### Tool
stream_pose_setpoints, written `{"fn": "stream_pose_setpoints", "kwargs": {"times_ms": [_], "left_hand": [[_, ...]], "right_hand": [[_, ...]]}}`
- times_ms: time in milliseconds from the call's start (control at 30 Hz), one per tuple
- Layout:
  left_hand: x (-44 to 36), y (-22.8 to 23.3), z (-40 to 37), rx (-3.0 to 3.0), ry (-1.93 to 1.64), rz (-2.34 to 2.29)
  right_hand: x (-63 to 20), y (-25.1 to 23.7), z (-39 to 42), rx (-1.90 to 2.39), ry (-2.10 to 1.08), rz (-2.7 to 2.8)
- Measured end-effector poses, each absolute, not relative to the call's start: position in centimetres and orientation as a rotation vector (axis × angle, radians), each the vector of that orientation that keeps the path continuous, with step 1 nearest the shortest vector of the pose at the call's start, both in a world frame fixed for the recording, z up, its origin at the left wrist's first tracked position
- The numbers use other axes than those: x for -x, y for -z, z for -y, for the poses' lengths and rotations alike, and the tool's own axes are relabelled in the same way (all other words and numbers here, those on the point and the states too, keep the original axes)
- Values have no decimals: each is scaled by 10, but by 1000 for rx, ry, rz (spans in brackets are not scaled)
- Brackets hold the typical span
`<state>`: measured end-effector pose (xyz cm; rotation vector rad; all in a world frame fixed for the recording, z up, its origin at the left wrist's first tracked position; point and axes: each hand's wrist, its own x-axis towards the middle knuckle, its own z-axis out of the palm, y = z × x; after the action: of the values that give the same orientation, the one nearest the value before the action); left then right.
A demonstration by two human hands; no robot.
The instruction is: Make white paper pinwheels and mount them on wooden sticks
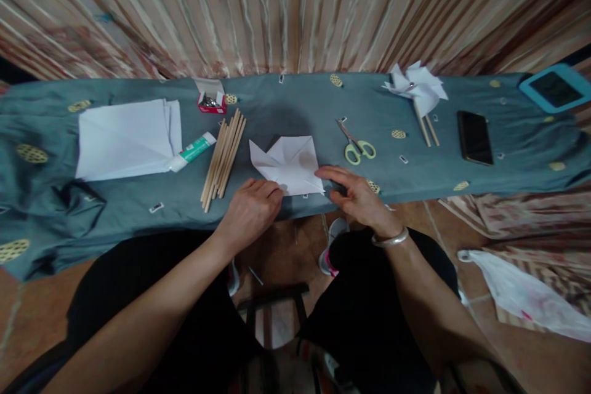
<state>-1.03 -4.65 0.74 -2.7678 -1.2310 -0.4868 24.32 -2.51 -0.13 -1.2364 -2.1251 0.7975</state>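
Note:
A folded white paper [289, 163] lies on the grey-blue cloth [286, 104] near the table's front edge. My left hand [252, 209] rests at its lower left corner, fingers curled and touching the paper's edge. At the paper's lower right corner, the fingers of my right hand [355, 194] press flat on it; a silver bangle sits on that wrist. Neither hand lifts the paper.
A bundle of wooden sticks [224, 157], a glue tube [191, 152], a stack of white sheets [124, 138] and a red pin box [211, 100] lie left. Green-handled scissors [356, 144], a finished paper pinwheel [418, 92], a black phone [474, 137] and a blue-cased tablet [556, 87] lie right.

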Motion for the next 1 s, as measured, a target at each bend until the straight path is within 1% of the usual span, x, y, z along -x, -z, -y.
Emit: {"fn": "stream_pose_setpoints", "kwargs": {"times_ms": [167,433,733,1000], "left_hand": [[17,-2,51,2779,544,1199],[16,-5,54,2835,463,1246],[11,-5,56,2859,422,1268],[-2,-4,50,2932,408,1287]], "right_hand": [[-237,0,34,1232,-930,2084],[-231,0,26,1159,-1087,1897],[-217,-4,18,1256,-1169,1857],[-213,-4,16,1236,-1200,1884]]}}
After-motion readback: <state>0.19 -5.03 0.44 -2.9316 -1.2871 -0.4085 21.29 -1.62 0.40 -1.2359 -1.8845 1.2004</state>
